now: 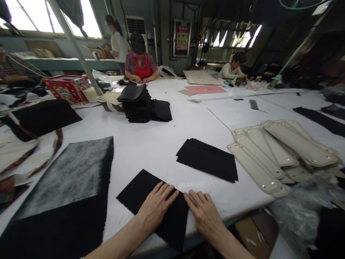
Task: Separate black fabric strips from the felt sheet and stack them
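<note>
A black fabric sheet (140, 194) lies at the near edge of the white table (151, 144), one corner hanging over the edge. My left hand (156, 207) rests flat on it, fingers stretched out and together. My right hand (203, 212) lies flat beside it on the sheet's right edge, fingers extended, partly on the table. Neither hand holds anything. A small stack of black sheets (207, 158) sits just beyond the hands, to the right.
A grey-and-black felt pile (72, 187) lies at the left. Cream leather straps (283, 154) are heaped at the right. A taller stack of black pieces (142, 104) stands mid-table. Several people work at the far side; a red box (66, 88) is at the far left.
</note>
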Motion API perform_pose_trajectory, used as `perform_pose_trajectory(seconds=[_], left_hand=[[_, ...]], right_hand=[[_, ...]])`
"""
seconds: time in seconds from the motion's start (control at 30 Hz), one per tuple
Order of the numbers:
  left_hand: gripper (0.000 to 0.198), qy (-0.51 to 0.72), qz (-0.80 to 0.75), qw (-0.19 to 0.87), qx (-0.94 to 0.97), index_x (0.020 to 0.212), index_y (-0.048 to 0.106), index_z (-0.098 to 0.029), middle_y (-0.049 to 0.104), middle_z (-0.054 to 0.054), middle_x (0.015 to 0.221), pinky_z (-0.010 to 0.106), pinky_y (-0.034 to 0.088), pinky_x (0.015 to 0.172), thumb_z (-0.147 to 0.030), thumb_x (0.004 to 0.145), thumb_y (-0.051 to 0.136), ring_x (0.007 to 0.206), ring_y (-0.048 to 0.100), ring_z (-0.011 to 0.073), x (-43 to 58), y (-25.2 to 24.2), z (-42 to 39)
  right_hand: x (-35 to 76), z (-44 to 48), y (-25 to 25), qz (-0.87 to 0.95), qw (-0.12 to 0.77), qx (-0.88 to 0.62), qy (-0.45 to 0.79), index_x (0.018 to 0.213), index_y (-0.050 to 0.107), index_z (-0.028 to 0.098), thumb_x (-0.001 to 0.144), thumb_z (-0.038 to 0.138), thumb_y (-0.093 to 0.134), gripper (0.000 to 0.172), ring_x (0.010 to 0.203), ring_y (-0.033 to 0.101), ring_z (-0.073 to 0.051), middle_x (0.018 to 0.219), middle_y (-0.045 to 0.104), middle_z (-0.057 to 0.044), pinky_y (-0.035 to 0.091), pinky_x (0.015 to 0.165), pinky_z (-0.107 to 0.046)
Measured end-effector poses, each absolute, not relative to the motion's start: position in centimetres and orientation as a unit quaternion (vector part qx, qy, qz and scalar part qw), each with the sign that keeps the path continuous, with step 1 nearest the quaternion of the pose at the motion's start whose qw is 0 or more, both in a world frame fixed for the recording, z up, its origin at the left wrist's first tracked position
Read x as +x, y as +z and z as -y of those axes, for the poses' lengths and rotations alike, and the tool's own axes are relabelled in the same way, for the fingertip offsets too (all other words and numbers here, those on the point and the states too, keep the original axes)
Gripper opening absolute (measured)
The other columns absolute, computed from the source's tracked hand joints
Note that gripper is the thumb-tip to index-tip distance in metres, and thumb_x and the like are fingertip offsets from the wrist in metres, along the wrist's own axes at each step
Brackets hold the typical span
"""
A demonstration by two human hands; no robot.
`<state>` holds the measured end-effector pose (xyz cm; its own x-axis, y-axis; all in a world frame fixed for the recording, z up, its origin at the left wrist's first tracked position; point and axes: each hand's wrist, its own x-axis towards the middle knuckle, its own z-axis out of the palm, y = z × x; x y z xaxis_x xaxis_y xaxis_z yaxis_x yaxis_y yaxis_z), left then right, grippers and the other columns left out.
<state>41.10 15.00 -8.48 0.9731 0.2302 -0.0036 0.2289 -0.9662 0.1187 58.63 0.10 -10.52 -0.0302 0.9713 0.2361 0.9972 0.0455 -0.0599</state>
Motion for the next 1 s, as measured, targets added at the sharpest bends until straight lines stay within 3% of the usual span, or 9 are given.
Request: perform_pose_trajectory(seconds=[0.2,0.37,0.53,0.63,0.77,0.9,1.0], left_hand=[[0.065,0.011,-0.126,0.121,0.985,0.14,0.042,-0.028,0.046,0.005,0.142,0.043,0.026,0.113,-0.004,0.08,0.047,0.131,0.04,0.0233,40.8,-8.1,-15.6],[0.042,0.025,-0.176,0.187,0.966,0.125,0.054,-0.026,0.058,0.003,0.124,0.033,0.042,0.094,-0.007,0.09,0.042,0.111,0.053,0.0192,41.7,-7.3,-16.8],[0.014,0.015,-0.205,0.164,0.965,0.095,0.058,-0.021,0.06,0.003,0.098,0.036,0.042,0.082,-0.013,0.085,0.053,0.091,0.054,0.0221,43.2,-7.1,-17.0],[0.014,0.005,-0.206,0.155,0.966,0.09,0.056,-0.02,0.061,0.004,0.094,0.034,0.041,0.079,-0.009,0.083,0.049,0.087,0.054,0.0213,43.4,-8.2,-16.6],[0.013,0.008,-0.217,0.19,0.958,0.091,0.056,-0.022,0.064,0.002,0.091,0.031,0.041,0.076,-0.012,0.086,0.05,0.084,0.057,0.0202,42.1,-9.5,-16.6],[0.013,0.049,-0.265,0.259,0.928,0.093,0.058,-0.024,0.066,0.0,0.09,0.03,0.042,0.076,-0.027,0.094,0.045,0.084,0.06,0.0189,40.7,-8.6,-18.8],[0.022,0.1,-0.31,0.318,0.89,0.088,0.059,-0.023,0.065,-0.001,0.082,0.027,0.041,0.07,-0.036,0.096,0.043,0.077,0.059,0.017,40.8,-6.8,-21.3]], right_hand=[[59.9,1.4,-10.3,0.699,0.167,-0.695,-0.023,0.131,0.053,0.019,0.08,0.0,0.044,0.055,0.102,0.049,-0.024,0.128,0.055,-0.009,0.041,0.085,-0.04],[59.9,-0.8,-9.5,0.626,0.285,-0.724,0.053,0.103,0.065,0.022,0.081,0.001,0.041,0.039,0.094,0.053,-0.02,0.105,0.062,-0.006,0.046,0.082,-0.036],[57.3,-4.1,-9.1,0.6,0.322,-0.73,0.052,0.115,0.058,0.023,0.085,0.006,0.046,0.037,0.105,0.051,-0.022,0.116,0.06,-0.005,0.042,0.092,-0.04],[55.7,-5.3,-10.4,0.613,0.32,-0.721,0.032,0.106,0.058,0.023,0.08,0.005,0.051,0.032,0.106,0.051,-0.023,0.117,0.06,-0.004,0.039,0.093,-0.04],[55.7,-5.1,-11.9,0.63,0.311,-0.711,0.01,0.083,0.054,0.021,0.074,0.007,0.053,0.017,0.082,0.054,-0.021,0.087,0.062,-0.002,0.04,0.074,-0.035],[59.7,-3.8,-9.9,0.6,0.316,-0.734,0.03,0.082,0.053,0.022,0.085,0.008,0.041,0.019,0.075,0.054,-0.018,0.081,0.06,-0.001,0.04,0.07,-0.033],[65.8,-3.9,-6.9,0.55,0.331,-0.765,0.049,0.084,0.055,0.024,0.091,0.018,0.04,0.017,0.074,0.058,-0.018,0.081,0.062,0.0,0.043,0.071,-0.032]])
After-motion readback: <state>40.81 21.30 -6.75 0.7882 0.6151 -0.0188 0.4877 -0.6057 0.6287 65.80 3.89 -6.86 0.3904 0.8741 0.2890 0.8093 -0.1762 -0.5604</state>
